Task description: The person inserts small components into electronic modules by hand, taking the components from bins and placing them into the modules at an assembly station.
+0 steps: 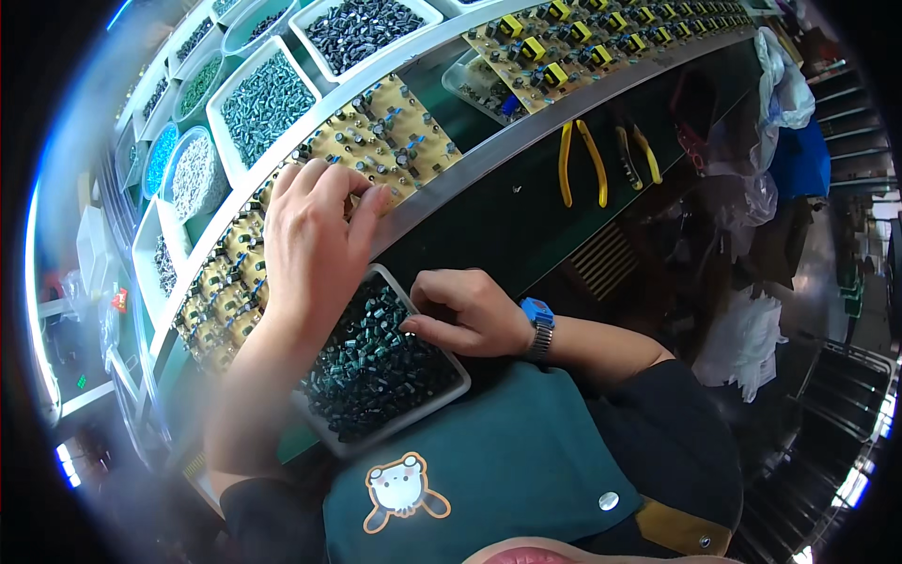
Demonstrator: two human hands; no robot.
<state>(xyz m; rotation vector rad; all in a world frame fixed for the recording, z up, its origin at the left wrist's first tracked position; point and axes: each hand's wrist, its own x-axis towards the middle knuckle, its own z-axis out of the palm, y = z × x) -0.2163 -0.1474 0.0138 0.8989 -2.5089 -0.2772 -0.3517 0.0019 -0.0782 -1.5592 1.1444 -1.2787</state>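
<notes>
My left hand [318, 221] reaches over a row of tan circuit boards [434, 155] studded with small upright components. Its fingers curl down close to the board, and the fingertips are partly hidden, so whatever they pinch cannot be seen. At the near side, my right hand [470, 312], with a blue-faced watch [538, 320] on the wrist, rests by the rim of a white tray [458, 387]. Thumb and bent fingers are drawn together there; anything between them is too small to name. Dark green cylindrical capacitors [366, 381] fill the tray.
Beyond a metal rail [423, 205] stand bins of dark parts [362, 36], green parts [261, 103] and white parts [195, 177]. Boards with yellow transformers [556, 74] lie at the far right. Yellow-handled pliers [601, 179] and cutters [643, 158] rest on the green bench.
</notes>
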